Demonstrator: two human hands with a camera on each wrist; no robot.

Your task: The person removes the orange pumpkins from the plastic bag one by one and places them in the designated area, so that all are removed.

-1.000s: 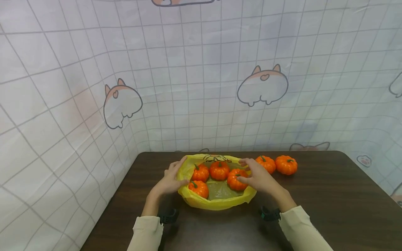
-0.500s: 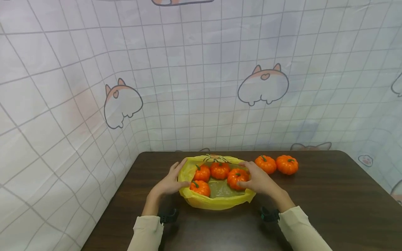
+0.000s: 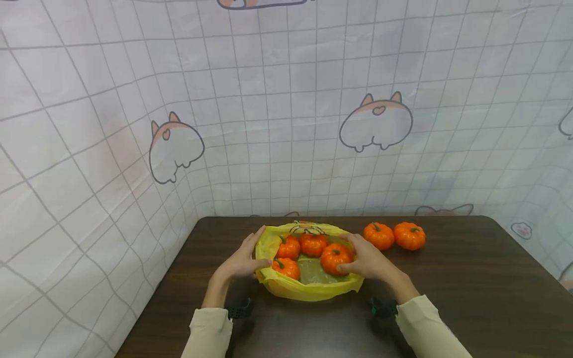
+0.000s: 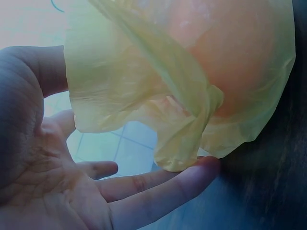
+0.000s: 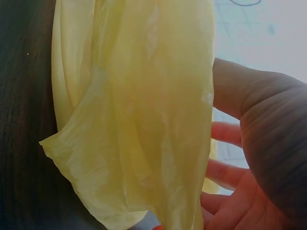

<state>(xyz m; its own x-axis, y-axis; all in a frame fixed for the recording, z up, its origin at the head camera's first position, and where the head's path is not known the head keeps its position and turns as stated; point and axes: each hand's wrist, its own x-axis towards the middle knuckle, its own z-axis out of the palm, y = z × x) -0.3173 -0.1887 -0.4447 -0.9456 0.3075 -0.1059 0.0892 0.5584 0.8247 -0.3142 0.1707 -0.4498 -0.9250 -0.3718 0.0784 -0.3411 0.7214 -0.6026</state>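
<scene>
A yellow plastic bag (image 3: 309, 292) with its mouth spread wide lies on the table, several small orange pumpkins inside, among them a front-left pumpkin (image 3: 286, 268) and a right-hand pumpkin (image 3: 335, 258). My left hand (image 3: 241, 257) is at the bag's left side, thumb over the rim and fingers stretched along the outside; in the left wrist view, straight fingers (image 4: 158, 191) touch the bag's lower edge. At the right side my right hand (image 3: 369, 258) spans the rim, its thumb beside the right-hand pumpkin. Yellow plastic hides that thumb's tip in the right wrist view, with spread fingers (image 5: 225, 172) beyond it.
Two more orange pumpkins, a nearer one (image 3: 378, 236) and one beside it (image 3: 409, 236), sit to the right of the bag near the back edge. The dark wooden table (image 3: 470, 293) meets a white gridded cloth backdrop (image 3: 286, 124) behind and at left.
My right hand has come slightly left and toward me, onto the bag's right rim. The right-hand pumpkin inside has shifted a little left. My left hand has stayed almost still.
</scene>
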